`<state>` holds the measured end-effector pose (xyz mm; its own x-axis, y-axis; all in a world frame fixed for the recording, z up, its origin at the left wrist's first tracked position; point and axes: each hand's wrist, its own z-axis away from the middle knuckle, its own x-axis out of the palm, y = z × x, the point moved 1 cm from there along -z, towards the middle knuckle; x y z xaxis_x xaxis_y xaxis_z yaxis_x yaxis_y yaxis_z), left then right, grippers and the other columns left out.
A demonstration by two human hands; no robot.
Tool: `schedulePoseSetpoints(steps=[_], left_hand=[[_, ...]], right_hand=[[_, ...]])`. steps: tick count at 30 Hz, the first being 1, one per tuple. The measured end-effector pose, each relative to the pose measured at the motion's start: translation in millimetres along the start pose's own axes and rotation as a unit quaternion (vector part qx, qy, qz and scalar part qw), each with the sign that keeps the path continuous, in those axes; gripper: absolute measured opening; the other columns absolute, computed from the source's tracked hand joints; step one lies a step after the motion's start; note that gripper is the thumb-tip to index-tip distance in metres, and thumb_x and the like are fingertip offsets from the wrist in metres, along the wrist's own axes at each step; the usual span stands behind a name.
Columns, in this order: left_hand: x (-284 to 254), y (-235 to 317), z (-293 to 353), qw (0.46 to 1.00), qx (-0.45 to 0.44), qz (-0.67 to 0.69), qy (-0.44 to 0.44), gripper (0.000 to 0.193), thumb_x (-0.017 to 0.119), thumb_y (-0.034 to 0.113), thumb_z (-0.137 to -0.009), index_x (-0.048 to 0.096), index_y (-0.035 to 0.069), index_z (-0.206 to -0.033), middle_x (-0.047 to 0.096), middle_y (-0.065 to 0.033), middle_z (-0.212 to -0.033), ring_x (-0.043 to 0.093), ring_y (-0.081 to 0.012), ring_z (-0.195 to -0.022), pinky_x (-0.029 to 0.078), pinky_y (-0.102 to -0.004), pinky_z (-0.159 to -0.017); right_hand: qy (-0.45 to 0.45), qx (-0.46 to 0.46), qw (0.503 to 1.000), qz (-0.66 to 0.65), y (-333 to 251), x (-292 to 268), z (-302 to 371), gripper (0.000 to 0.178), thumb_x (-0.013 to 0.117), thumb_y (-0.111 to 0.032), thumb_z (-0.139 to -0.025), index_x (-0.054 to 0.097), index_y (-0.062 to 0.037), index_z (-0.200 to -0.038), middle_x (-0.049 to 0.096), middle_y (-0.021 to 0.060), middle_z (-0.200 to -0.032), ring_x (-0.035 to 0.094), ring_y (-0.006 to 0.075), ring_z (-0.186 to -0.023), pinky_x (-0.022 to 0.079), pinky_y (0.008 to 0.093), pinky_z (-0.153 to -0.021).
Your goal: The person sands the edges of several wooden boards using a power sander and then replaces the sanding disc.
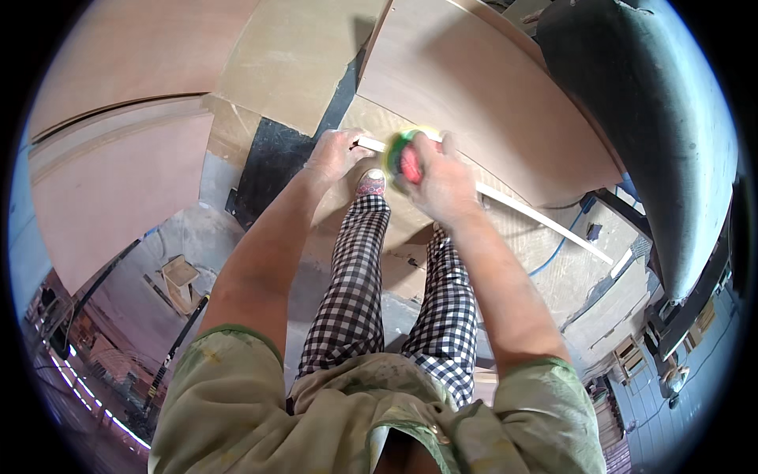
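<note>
- Head view: the left hand (335, 156) pinches one end of a long pale strip (545, 222).
- The right hand (444, 180) is curled around a red-and-green tool (410, 163), blurred, over the strip near the left hand.
- From there the strip runs out to the right, beside a large pale panel (474, 95).
- A patterned shoe (371, 183) shows just below the left hand.

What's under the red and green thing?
A thin white strip shows on both sides of the red and green thing; the stretch between is covered by it and the right hand, so any contact is hidden.
</note>
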<state>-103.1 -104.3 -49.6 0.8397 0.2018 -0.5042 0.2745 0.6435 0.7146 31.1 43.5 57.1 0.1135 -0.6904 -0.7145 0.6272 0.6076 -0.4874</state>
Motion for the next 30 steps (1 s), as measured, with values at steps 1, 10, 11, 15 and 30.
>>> schedulePoseSetpoints(steps=[1, 10, 11, 15, 30], left_hand=[[-1.7, -2.8, 3.3, 1.0, -0.004, -0.001, 0.004, 0.028, 0.069, 0.015, -0.077, 0.065, 0.007, -0.103, 0.066, -0.0156, -0.092, 0.063, -0.0311, -0.085, 0.05, -0.0365, -0.075], [14.8, 0.3, 17.9, 0.964, -0.146, 0.222, 0.004, 0.029, 0.07, 0.003, -0.077, 0.064, 0.001, -0.106, 0.068, -0.007, -0.094, 0.063, -0.0127, -0.088, 0.051, -0.0253, -0.08], [13.9, 0.8, 18.2, 0.967, -0.147, 0.209, 0.006, 0.029, 0.069, 0.002, -0.078, 0.064, 0.001, -0.106, 0.068, -0.007, -0.095, 0.063, -0.0127, -0.088, 0.051, -0.0253, -0.08], [20.9, -19.6, 17.2, 0.978, -0.098, 0.185, 0.012, 0.026, 0.063, 0.001, -0.08, 0.064, 0.004, -0.106, 0.068, -0.0106, -0.092, 0.064, -0.0134, -0.084, 0.051, -0.0278, -0.075], [15.3, -33.3, 29.2, 0.988, -0.084, 0.127, 0.022, 0.029, 0.073, 0.01, -0.076, 0.062, 0.001, -0.1, 0.067, -0.0101, -0.088, 0.063, -0.0148, -0.078, 0.051, -0.0293, -0.074]], right_hand=[[0.002, 0.023, 1.0, 0.002, 18.2, -3.8, 10.1, 0.055, 0.075, -0.019, -0.069, 0.046, -0.0132, -0.116, 0.049, 0.0188, -0.106, 0.058, 0.0393, -0.089, 0.05, 0.0442, -0.077], [0.042, 0.083, 0.995, 0.031, 82.4, -33.4, 64.2, 0.058, 0.076, -0.019, -0.067, 0.047, -0.0115, -0.117, 0.048, 0.0176, -0.105, 0.055, 0.0366, -0.095, 0.049, 0.0423, -0.083], [0.021, 0.06, 0.998, 0.027, 60.4, -25.5, 47.2, 0.057, 0.075, -0.02, -0.068, 0.047, -0.0124, -0.117, 0.048, 0.0178, -0.106, 0.056, 0.0371, -0.093, 0.049, 0.0432, -0.081], [-0.051, -0.021, 0.998, 0.015, -22.2, 3.7, -10.6, 0.055, 0.073, -0.018, -0.069, 0.046, -0.0155, -0.117, 0.048, 0.0191, -0.107, 0.06, 0.0407, -0.087, 0.052, 0.0462, -0.075], [0.072, 0.135, 0.988, 0.035, 125.6, -28.7, 82.8, 0.062, 0.077, -0.023, -0.067, 0.044, -0.0101, -0.119, 0.046, 0.0194, -0.109, 0.053, 0.0389, -0.097, 0.047, 0.0445, -0.083]])
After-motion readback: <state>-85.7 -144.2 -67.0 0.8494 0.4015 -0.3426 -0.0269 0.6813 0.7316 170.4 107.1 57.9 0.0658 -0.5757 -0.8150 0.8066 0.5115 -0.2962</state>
